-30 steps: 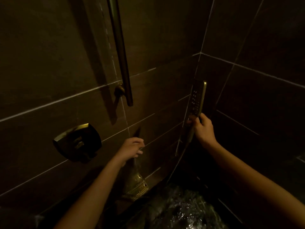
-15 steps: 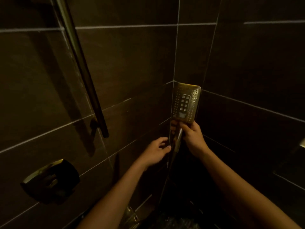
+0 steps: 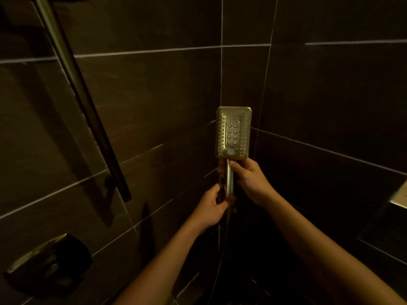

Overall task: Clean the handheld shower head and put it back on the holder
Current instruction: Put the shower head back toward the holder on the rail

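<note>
Shower head [image 3: 233,133] upright near wall corner [image 3: 267,69], face to cam.
R hand [image 3: 251,183] fingers wrap handle [image 3: 229,179] top, L hand [image 3: 211,208] grips its base at 7 o'clock; likely stiff, slick, so grip handle.

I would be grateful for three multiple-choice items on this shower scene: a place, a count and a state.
1. Where does the right hand grip the shower head? A. handle, at its top; B. upper edge; C. back.
2. How many large nozzles fill its centre panel? A. four; B. eight; C. twelve.
3. What holds it? A. both hands; B. the right hand alone; C. neither hand.
Key: 1 A, it wraps the handle's top end; 2 B, two columns of four; 3 A, the left hand pinches the handle's lower end too.
</note>
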{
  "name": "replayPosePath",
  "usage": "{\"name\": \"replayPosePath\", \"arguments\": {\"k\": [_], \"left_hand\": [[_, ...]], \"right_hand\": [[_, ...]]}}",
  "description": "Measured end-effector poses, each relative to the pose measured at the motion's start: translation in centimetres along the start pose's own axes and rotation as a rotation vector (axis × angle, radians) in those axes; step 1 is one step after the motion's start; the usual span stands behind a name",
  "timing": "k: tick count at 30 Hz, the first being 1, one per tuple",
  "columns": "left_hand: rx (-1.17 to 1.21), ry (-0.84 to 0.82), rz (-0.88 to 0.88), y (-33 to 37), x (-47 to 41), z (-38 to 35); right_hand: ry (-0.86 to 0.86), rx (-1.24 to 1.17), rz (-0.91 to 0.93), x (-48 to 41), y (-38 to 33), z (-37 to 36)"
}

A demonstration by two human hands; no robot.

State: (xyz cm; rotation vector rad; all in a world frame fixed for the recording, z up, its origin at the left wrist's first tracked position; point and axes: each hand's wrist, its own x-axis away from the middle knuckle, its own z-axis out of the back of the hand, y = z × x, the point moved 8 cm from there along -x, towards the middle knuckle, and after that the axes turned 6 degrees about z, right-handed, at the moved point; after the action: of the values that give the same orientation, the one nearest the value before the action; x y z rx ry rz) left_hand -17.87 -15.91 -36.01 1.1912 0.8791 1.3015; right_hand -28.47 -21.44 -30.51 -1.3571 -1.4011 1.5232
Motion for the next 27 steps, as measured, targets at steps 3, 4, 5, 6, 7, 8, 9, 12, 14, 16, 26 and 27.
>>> {"name": "replayPosePath", "arguments": {"k": [3,4,5,6,7,8,9,12,14,16,26,27], "left_hand": [[0.055,0.003,0.005,0.0,0.2,0.6],[0.057,0.014,-0.003,0.2,0.3,0.9],[0.055,0.026,-0.012,0.5,0.3,1.3],[0.052,0.036,-0.024,0.9,0.4,1.7],[0.045,0.046,-0.039,1.4,0.4,2.2],[0.033,0.053,-0.054,1.9,0.5,2.7],[0.005,0.065,-0.068,2.4,0.6,3.3],[-0.127,0.102,-0.091,3.7,0.9,5.2],[-0.231,0.135,-0.092,4.9,1.6,6.7],[-0.329,0.176,-0.093,6.1,2.2,8.3],[-1.115,0.528,-0.199,18.9,8.7,19.3],[-1.150,0.589,-0.217,20.7,9.7,20.6]], "right_hand": [[-0.066,0.110,0.009,-0.3,-0.9,-0.4],[-0.081,0.141,0.012,-0.5,-1.0,-0.6],[-0.085,0.162,0.010,-0.7,-1.1,-0.8],[-0.084,0.178,0.006,-1.0,-1.2,-0.9],[-0.081,0.196,0.006,-1.4,-1.4,-1.1],[-0.087,0.216,0.013,-1.8,-1.8,-1.4],[-0.098,0.233,0.021,-2.2,-2.2,-1.8],[-0.158,0.222,0.042,-3.1,-4.0,-3.3],[-0.205,0.197,0.063,-3.6,-5.4,-4.6],[-0.229,0.190,0.093,-4.1,-6.7,-5.8],[-0.330,0.230,0.235,-8.2,-15.2,-12.2],[-0.351,0.237,0.252,-8.6,-16.6,-12.9]]}}
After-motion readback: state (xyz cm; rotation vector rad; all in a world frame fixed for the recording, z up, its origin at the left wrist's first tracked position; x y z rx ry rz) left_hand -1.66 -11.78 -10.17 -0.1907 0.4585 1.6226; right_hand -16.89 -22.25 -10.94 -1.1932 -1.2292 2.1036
